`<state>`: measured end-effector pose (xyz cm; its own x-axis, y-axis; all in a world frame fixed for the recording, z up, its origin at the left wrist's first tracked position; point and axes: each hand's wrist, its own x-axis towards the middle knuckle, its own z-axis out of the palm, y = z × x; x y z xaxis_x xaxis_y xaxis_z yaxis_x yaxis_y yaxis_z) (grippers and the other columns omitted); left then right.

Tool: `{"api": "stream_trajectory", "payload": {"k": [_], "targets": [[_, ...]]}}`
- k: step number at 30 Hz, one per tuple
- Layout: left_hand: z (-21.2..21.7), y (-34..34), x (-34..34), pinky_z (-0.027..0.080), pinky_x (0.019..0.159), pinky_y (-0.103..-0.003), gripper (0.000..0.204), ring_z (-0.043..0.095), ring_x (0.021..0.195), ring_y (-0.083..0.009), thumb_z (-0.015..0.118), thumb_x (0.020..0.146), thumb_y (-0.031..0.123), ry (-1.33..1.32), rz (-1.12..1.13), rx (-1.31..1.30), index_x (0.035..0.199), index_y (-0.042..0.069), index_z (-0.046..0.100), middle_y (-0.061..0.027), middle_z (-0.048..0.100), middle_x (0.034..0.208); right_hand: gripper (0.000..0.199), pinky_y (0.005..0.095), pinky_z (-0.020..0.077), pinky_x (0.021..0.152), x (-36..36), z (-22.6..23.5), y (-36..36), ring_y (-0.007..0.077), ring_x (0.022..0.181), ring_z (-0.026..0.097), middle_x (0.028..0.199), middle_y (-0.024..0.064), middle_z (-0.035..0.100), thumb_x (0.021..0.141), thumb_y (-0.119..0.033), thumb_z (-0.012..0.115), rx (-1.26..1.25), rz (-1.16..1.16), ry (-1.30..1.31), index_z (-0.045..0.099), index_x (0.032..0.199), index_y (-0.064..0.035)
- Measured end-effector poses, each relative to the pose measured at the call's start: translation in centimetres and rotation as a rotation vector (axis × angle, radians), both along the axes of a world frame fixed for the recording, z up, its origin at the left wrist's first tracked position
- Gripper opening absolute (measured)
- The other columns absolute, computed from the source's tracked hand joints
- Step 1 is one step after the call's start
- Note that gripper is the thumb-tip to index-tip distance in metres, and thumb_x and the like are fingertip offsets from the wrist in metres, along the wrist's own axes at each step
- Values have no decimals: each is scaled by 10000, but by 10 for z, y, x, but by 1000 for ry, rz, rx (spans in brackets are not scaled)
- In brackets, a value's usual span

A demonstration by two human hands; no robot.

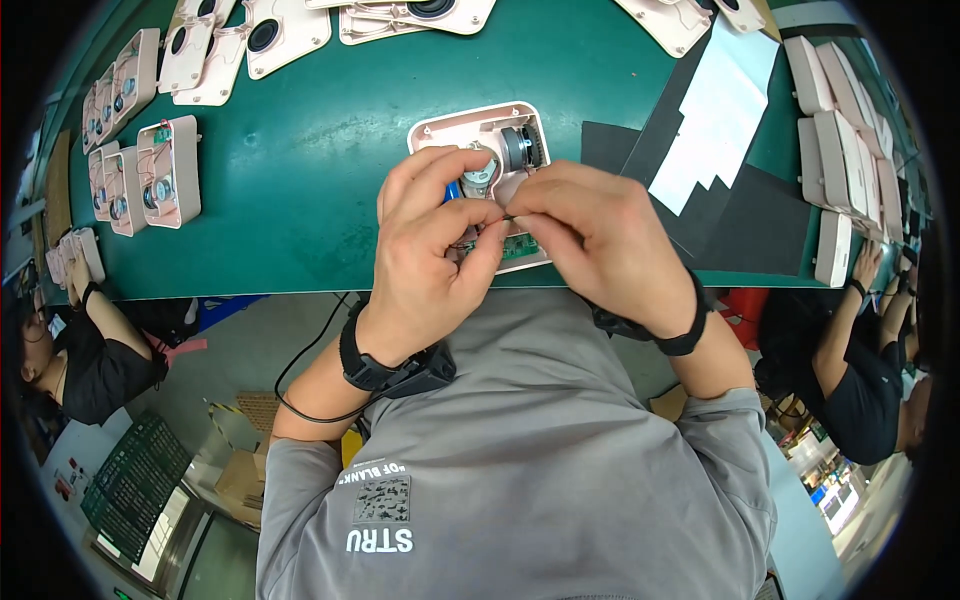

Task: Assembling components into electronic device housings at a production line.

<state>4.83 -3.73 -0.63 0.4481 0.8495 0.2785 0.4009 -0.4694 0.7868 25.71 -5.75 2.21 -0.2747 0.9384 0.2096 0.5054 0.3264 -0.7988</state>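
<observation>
A pale pink plastic housing (pixel 462 125) lies open side up on the green table in front of me. Inside it sit a dark round speaker (pixel 520 147), a silvery round part (pixel 480 178), a blue cylinder (pixel 453 191) and a green circuit board (pixel 518 245). Over the housing, my left hand (pixel 430 240) and my right hand (pixel 590 220) meet fingertip to fingertip. Both pinch a small dark piece, perhaps a wire end or connector, too small to name. My hands hide much of the housing's middle.
On the green table (pixel 290 200), more open housings (pixel 170 170) stand at left. Pale panels with black rings (pixel 285 40) lie at the far side. Black sheets (pixel 760 225) and a white sheet (pixel 720 110) lie at right, beside stacked pale housings (pixel 845 160). Other people work at both sides.
</observation>
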Motion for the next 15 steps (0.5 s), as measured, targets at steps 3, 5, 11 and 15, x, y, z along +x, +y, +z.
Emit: {"api": "stream_trajectory", "payload": {"k": [3,5,11,15], "targets": [[-7,0,0,444,1049,-505,173,595,1247,-372,816,768,26,-9,1,97,925,46,748,-131,693,1289,101,382,553,679,8,4,7,332,809,696,937,143,716,884,42,727,-160,24,122,727,982,18],[-7,0,0,444,1052,-520,180,597,1250,-369,821,766,37,12,-2,142,929,50,746,-128,693,1290,70,374,545,663,10,5,10,308,790,697,908,135,714,883,39,732,-155,92,30,735,953,31],[2,0,-3,442,1064,-589,206,602,1267,-355,839,752,71,214,-31,400,930,68,734,-116,692,1287,64,345,511,622,13,6,17,248,721,670,865,111,696,874,35,741,-180,157,-16,735,938,34],[0,0,-2,423,1087,-606,192,592,1286,-360,832,763,66,230,-61,393,925,67,729,-116,687,1292,57,327,484,596,15,9,19,214,670,626,830,99,670,868,29,744,-332,152,17,734,924,28]]}}
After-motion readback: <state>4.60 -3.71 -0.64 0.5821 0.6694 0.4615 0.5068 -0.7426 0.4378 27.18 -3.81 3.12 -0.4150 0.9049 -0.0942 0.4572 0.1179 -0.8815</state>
